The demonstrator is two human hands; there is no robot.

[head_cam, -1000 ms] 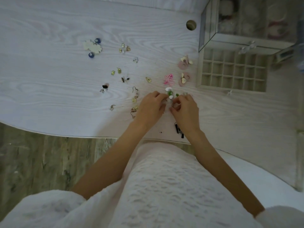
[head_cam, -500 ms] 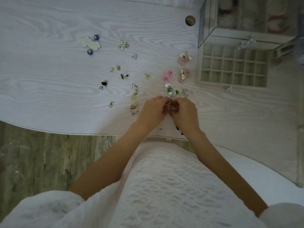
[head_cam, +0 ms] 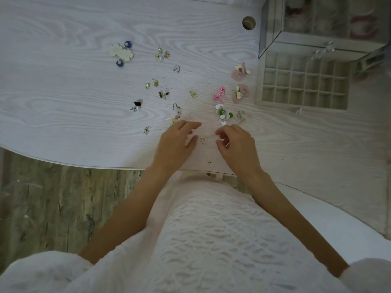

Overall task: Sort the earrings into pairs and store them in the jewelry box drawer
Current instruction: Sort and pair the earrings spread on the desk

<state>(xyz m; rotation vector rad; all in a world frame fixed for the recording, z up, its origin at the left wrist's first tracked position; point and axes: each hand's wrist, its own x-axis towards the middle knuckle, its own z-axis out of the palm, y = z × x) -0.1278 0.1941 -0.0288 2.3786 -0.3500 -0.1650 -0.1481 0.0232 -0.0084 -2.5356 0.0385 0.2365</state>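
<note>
From the head camera, a pale wood-grain tabletop point(head_cam: 63, 92) fills the upper frame. The left hand point(head_cam: 176, 142) and right hand point(head_cam: 237, 144) rest near its lower edge at centre, apart, with a small heart-shaped earring point(head_cam: 203, 140) lying between them. The left fingers point(head_cam: 190, 125) are loosely spread and hold nothing. The right fingers point(head_cam: 223, 132) are curled; whether they pinch anything I cannot tell. Other earrings point(head_cam: 156, 83) lie scattered above the hands. The open drawer point(head_cam: 304, 85) of the jewelry box point(head_cam: 317, 28) sits at upper right.
</note>
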